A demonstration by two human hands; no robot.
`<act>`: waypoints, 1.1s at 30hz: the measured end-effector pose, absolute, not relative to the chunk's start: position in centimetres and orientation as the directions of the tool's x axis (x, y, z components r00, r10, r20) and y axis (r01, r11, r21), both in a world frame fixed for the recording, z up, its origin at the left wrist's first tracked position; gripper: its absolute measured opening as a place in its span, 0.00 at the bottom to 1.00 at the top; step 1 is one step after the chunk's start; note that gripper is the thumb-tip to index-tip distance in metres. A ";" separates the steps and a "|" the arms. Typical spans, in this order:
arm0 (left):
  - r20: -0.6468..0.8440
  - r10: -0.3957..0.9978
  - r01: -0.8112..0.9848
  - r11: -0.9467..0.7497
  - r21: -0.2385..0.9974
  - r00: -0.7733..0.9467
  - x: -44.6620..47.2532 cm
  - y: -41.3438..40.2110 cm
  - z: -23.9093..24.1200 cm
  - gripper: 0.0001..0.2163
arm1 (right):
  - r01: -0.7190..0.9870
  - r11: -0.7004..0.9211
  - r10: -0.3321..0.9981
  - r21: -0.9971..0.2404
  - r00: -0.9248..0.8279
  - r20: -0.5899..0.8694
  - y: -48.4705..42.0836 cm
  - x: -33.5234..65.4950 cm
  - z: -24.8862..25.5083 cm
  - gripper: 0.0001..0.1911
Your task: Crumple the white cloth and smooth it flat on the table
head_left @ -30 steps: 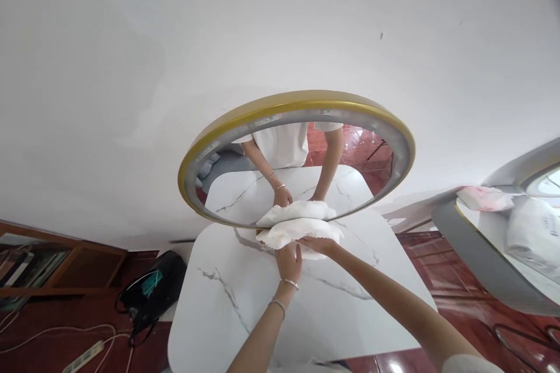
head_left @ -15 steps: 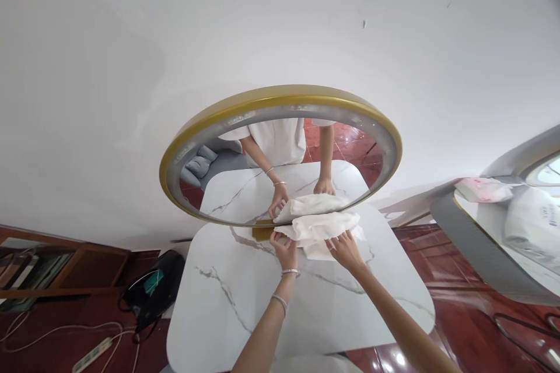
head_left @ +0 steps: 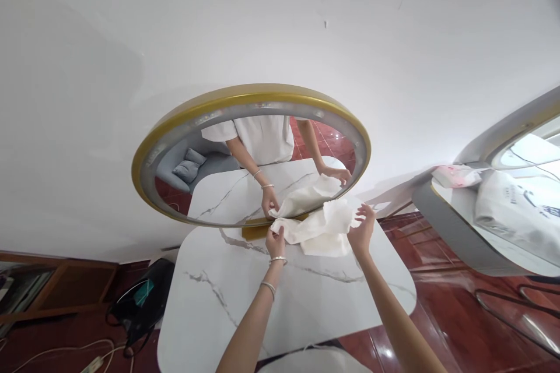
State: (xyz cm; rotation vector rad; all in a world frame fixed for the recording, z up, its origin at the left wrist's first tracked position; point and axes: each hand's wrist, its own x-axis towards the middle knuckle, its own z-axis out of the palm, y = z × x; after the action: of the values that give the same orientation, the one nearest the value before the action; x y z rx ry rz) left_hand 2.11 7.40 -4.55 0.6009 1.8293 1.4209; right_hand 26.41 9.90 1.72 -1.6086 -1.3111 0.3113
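Observation:
A crumpled, thin white cloth (head_left: 324, 221) lies partly folded over itself on the marbled white table (head_left: 205, 315), just in front of the round mirror's lower rim. My left hand (head_left: 275, 240) pinches the cloth's left end, close to the mirror's gold base (head_left: 251, 233). At the other end my right hand (head_left: 362, 232) is raised with fingers apart, beside or lightly touching the cloth's edge. The cloth's middle stands up in loose folds. Both hands and the cloth also show as reflections in the mirror (head_left: 251, 96).
On the right stands a second table (head_left: 441, 233) with a pink-and-white packet (head_left: 457, 176) and a white printed bag (head_left: 520, 210). A black bag (head_left: 146, 291) sits left of the marbled table, with a power strip (head_left: 94, 364) and cables on the red floor.
My right hand has come off the cloth's near side and moved right and up, fingers spreading. The cloth now stretches wider to the right. My left hand still pinches its left end.

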 end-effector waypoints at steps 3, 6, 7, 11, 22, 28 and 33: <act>-0.245 0.741 -0.044 0.280 0.959 -0.626 1.7 7.3 -3.8 0.18 | 0.617 0.126 0.904 -0.777 0.250 0.346 11.8 26.9 2.9 0.28; -0.242 0.748 -0.051 0.270 0.962 -0.618 1.7 7.2 -3.0 0.16 | 0.594 0.096 0.964 -0.798 0.144 0.223 13.5 27.1 3.8 0.28; -0.243 0.750 -0.057 0.266 0.962 -0.615 1.7 7.0 -2.7 0.15 | 0.582 0.080 0.979 -0.809 0.106 0.173 13.8 27.2 4.1 0.28; -0.243 0.768 -0.079 0.245 0.966 -0.592 1.7 5.3 -0.9 0.14 | 0.474 0.100 0.994 -0.875 -0.084 0.068 12.4 28.1 6.0 0.23; -0.237 0.927 -0.140 0.204 0.969 -0.291 2.7 -0.9 7.9 0.19 | -0.055 -0.377 0.864 -0.925 -0.381 -0.329 1.4 33.2 11.1 0.32; -0.288 0.923 -0.066 0.280 0.958 -0.256 2.6 -1.9 10.0 0.25 | -0.141 -0.340 0.940 -0.930 -0.091 -0.330 -1.4 35.8 9.7 0.17; -0.326 0.879 -0.005 0.346 0.938 -0.349 1.6 -3.1 9.3 0.28 | -0.056 -0.377 0.926 -0.925 0.000 -0.377 -3.2 38.2 11.7 0.22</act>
State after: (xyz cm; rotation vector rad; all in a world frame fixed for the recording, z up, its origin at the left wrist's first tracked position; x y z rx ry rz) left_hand 1.57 -3.07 9.27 0.7956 1.6496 1.1543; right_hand 38.20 -3.15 11.66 -1.4491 -0.9515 1.5037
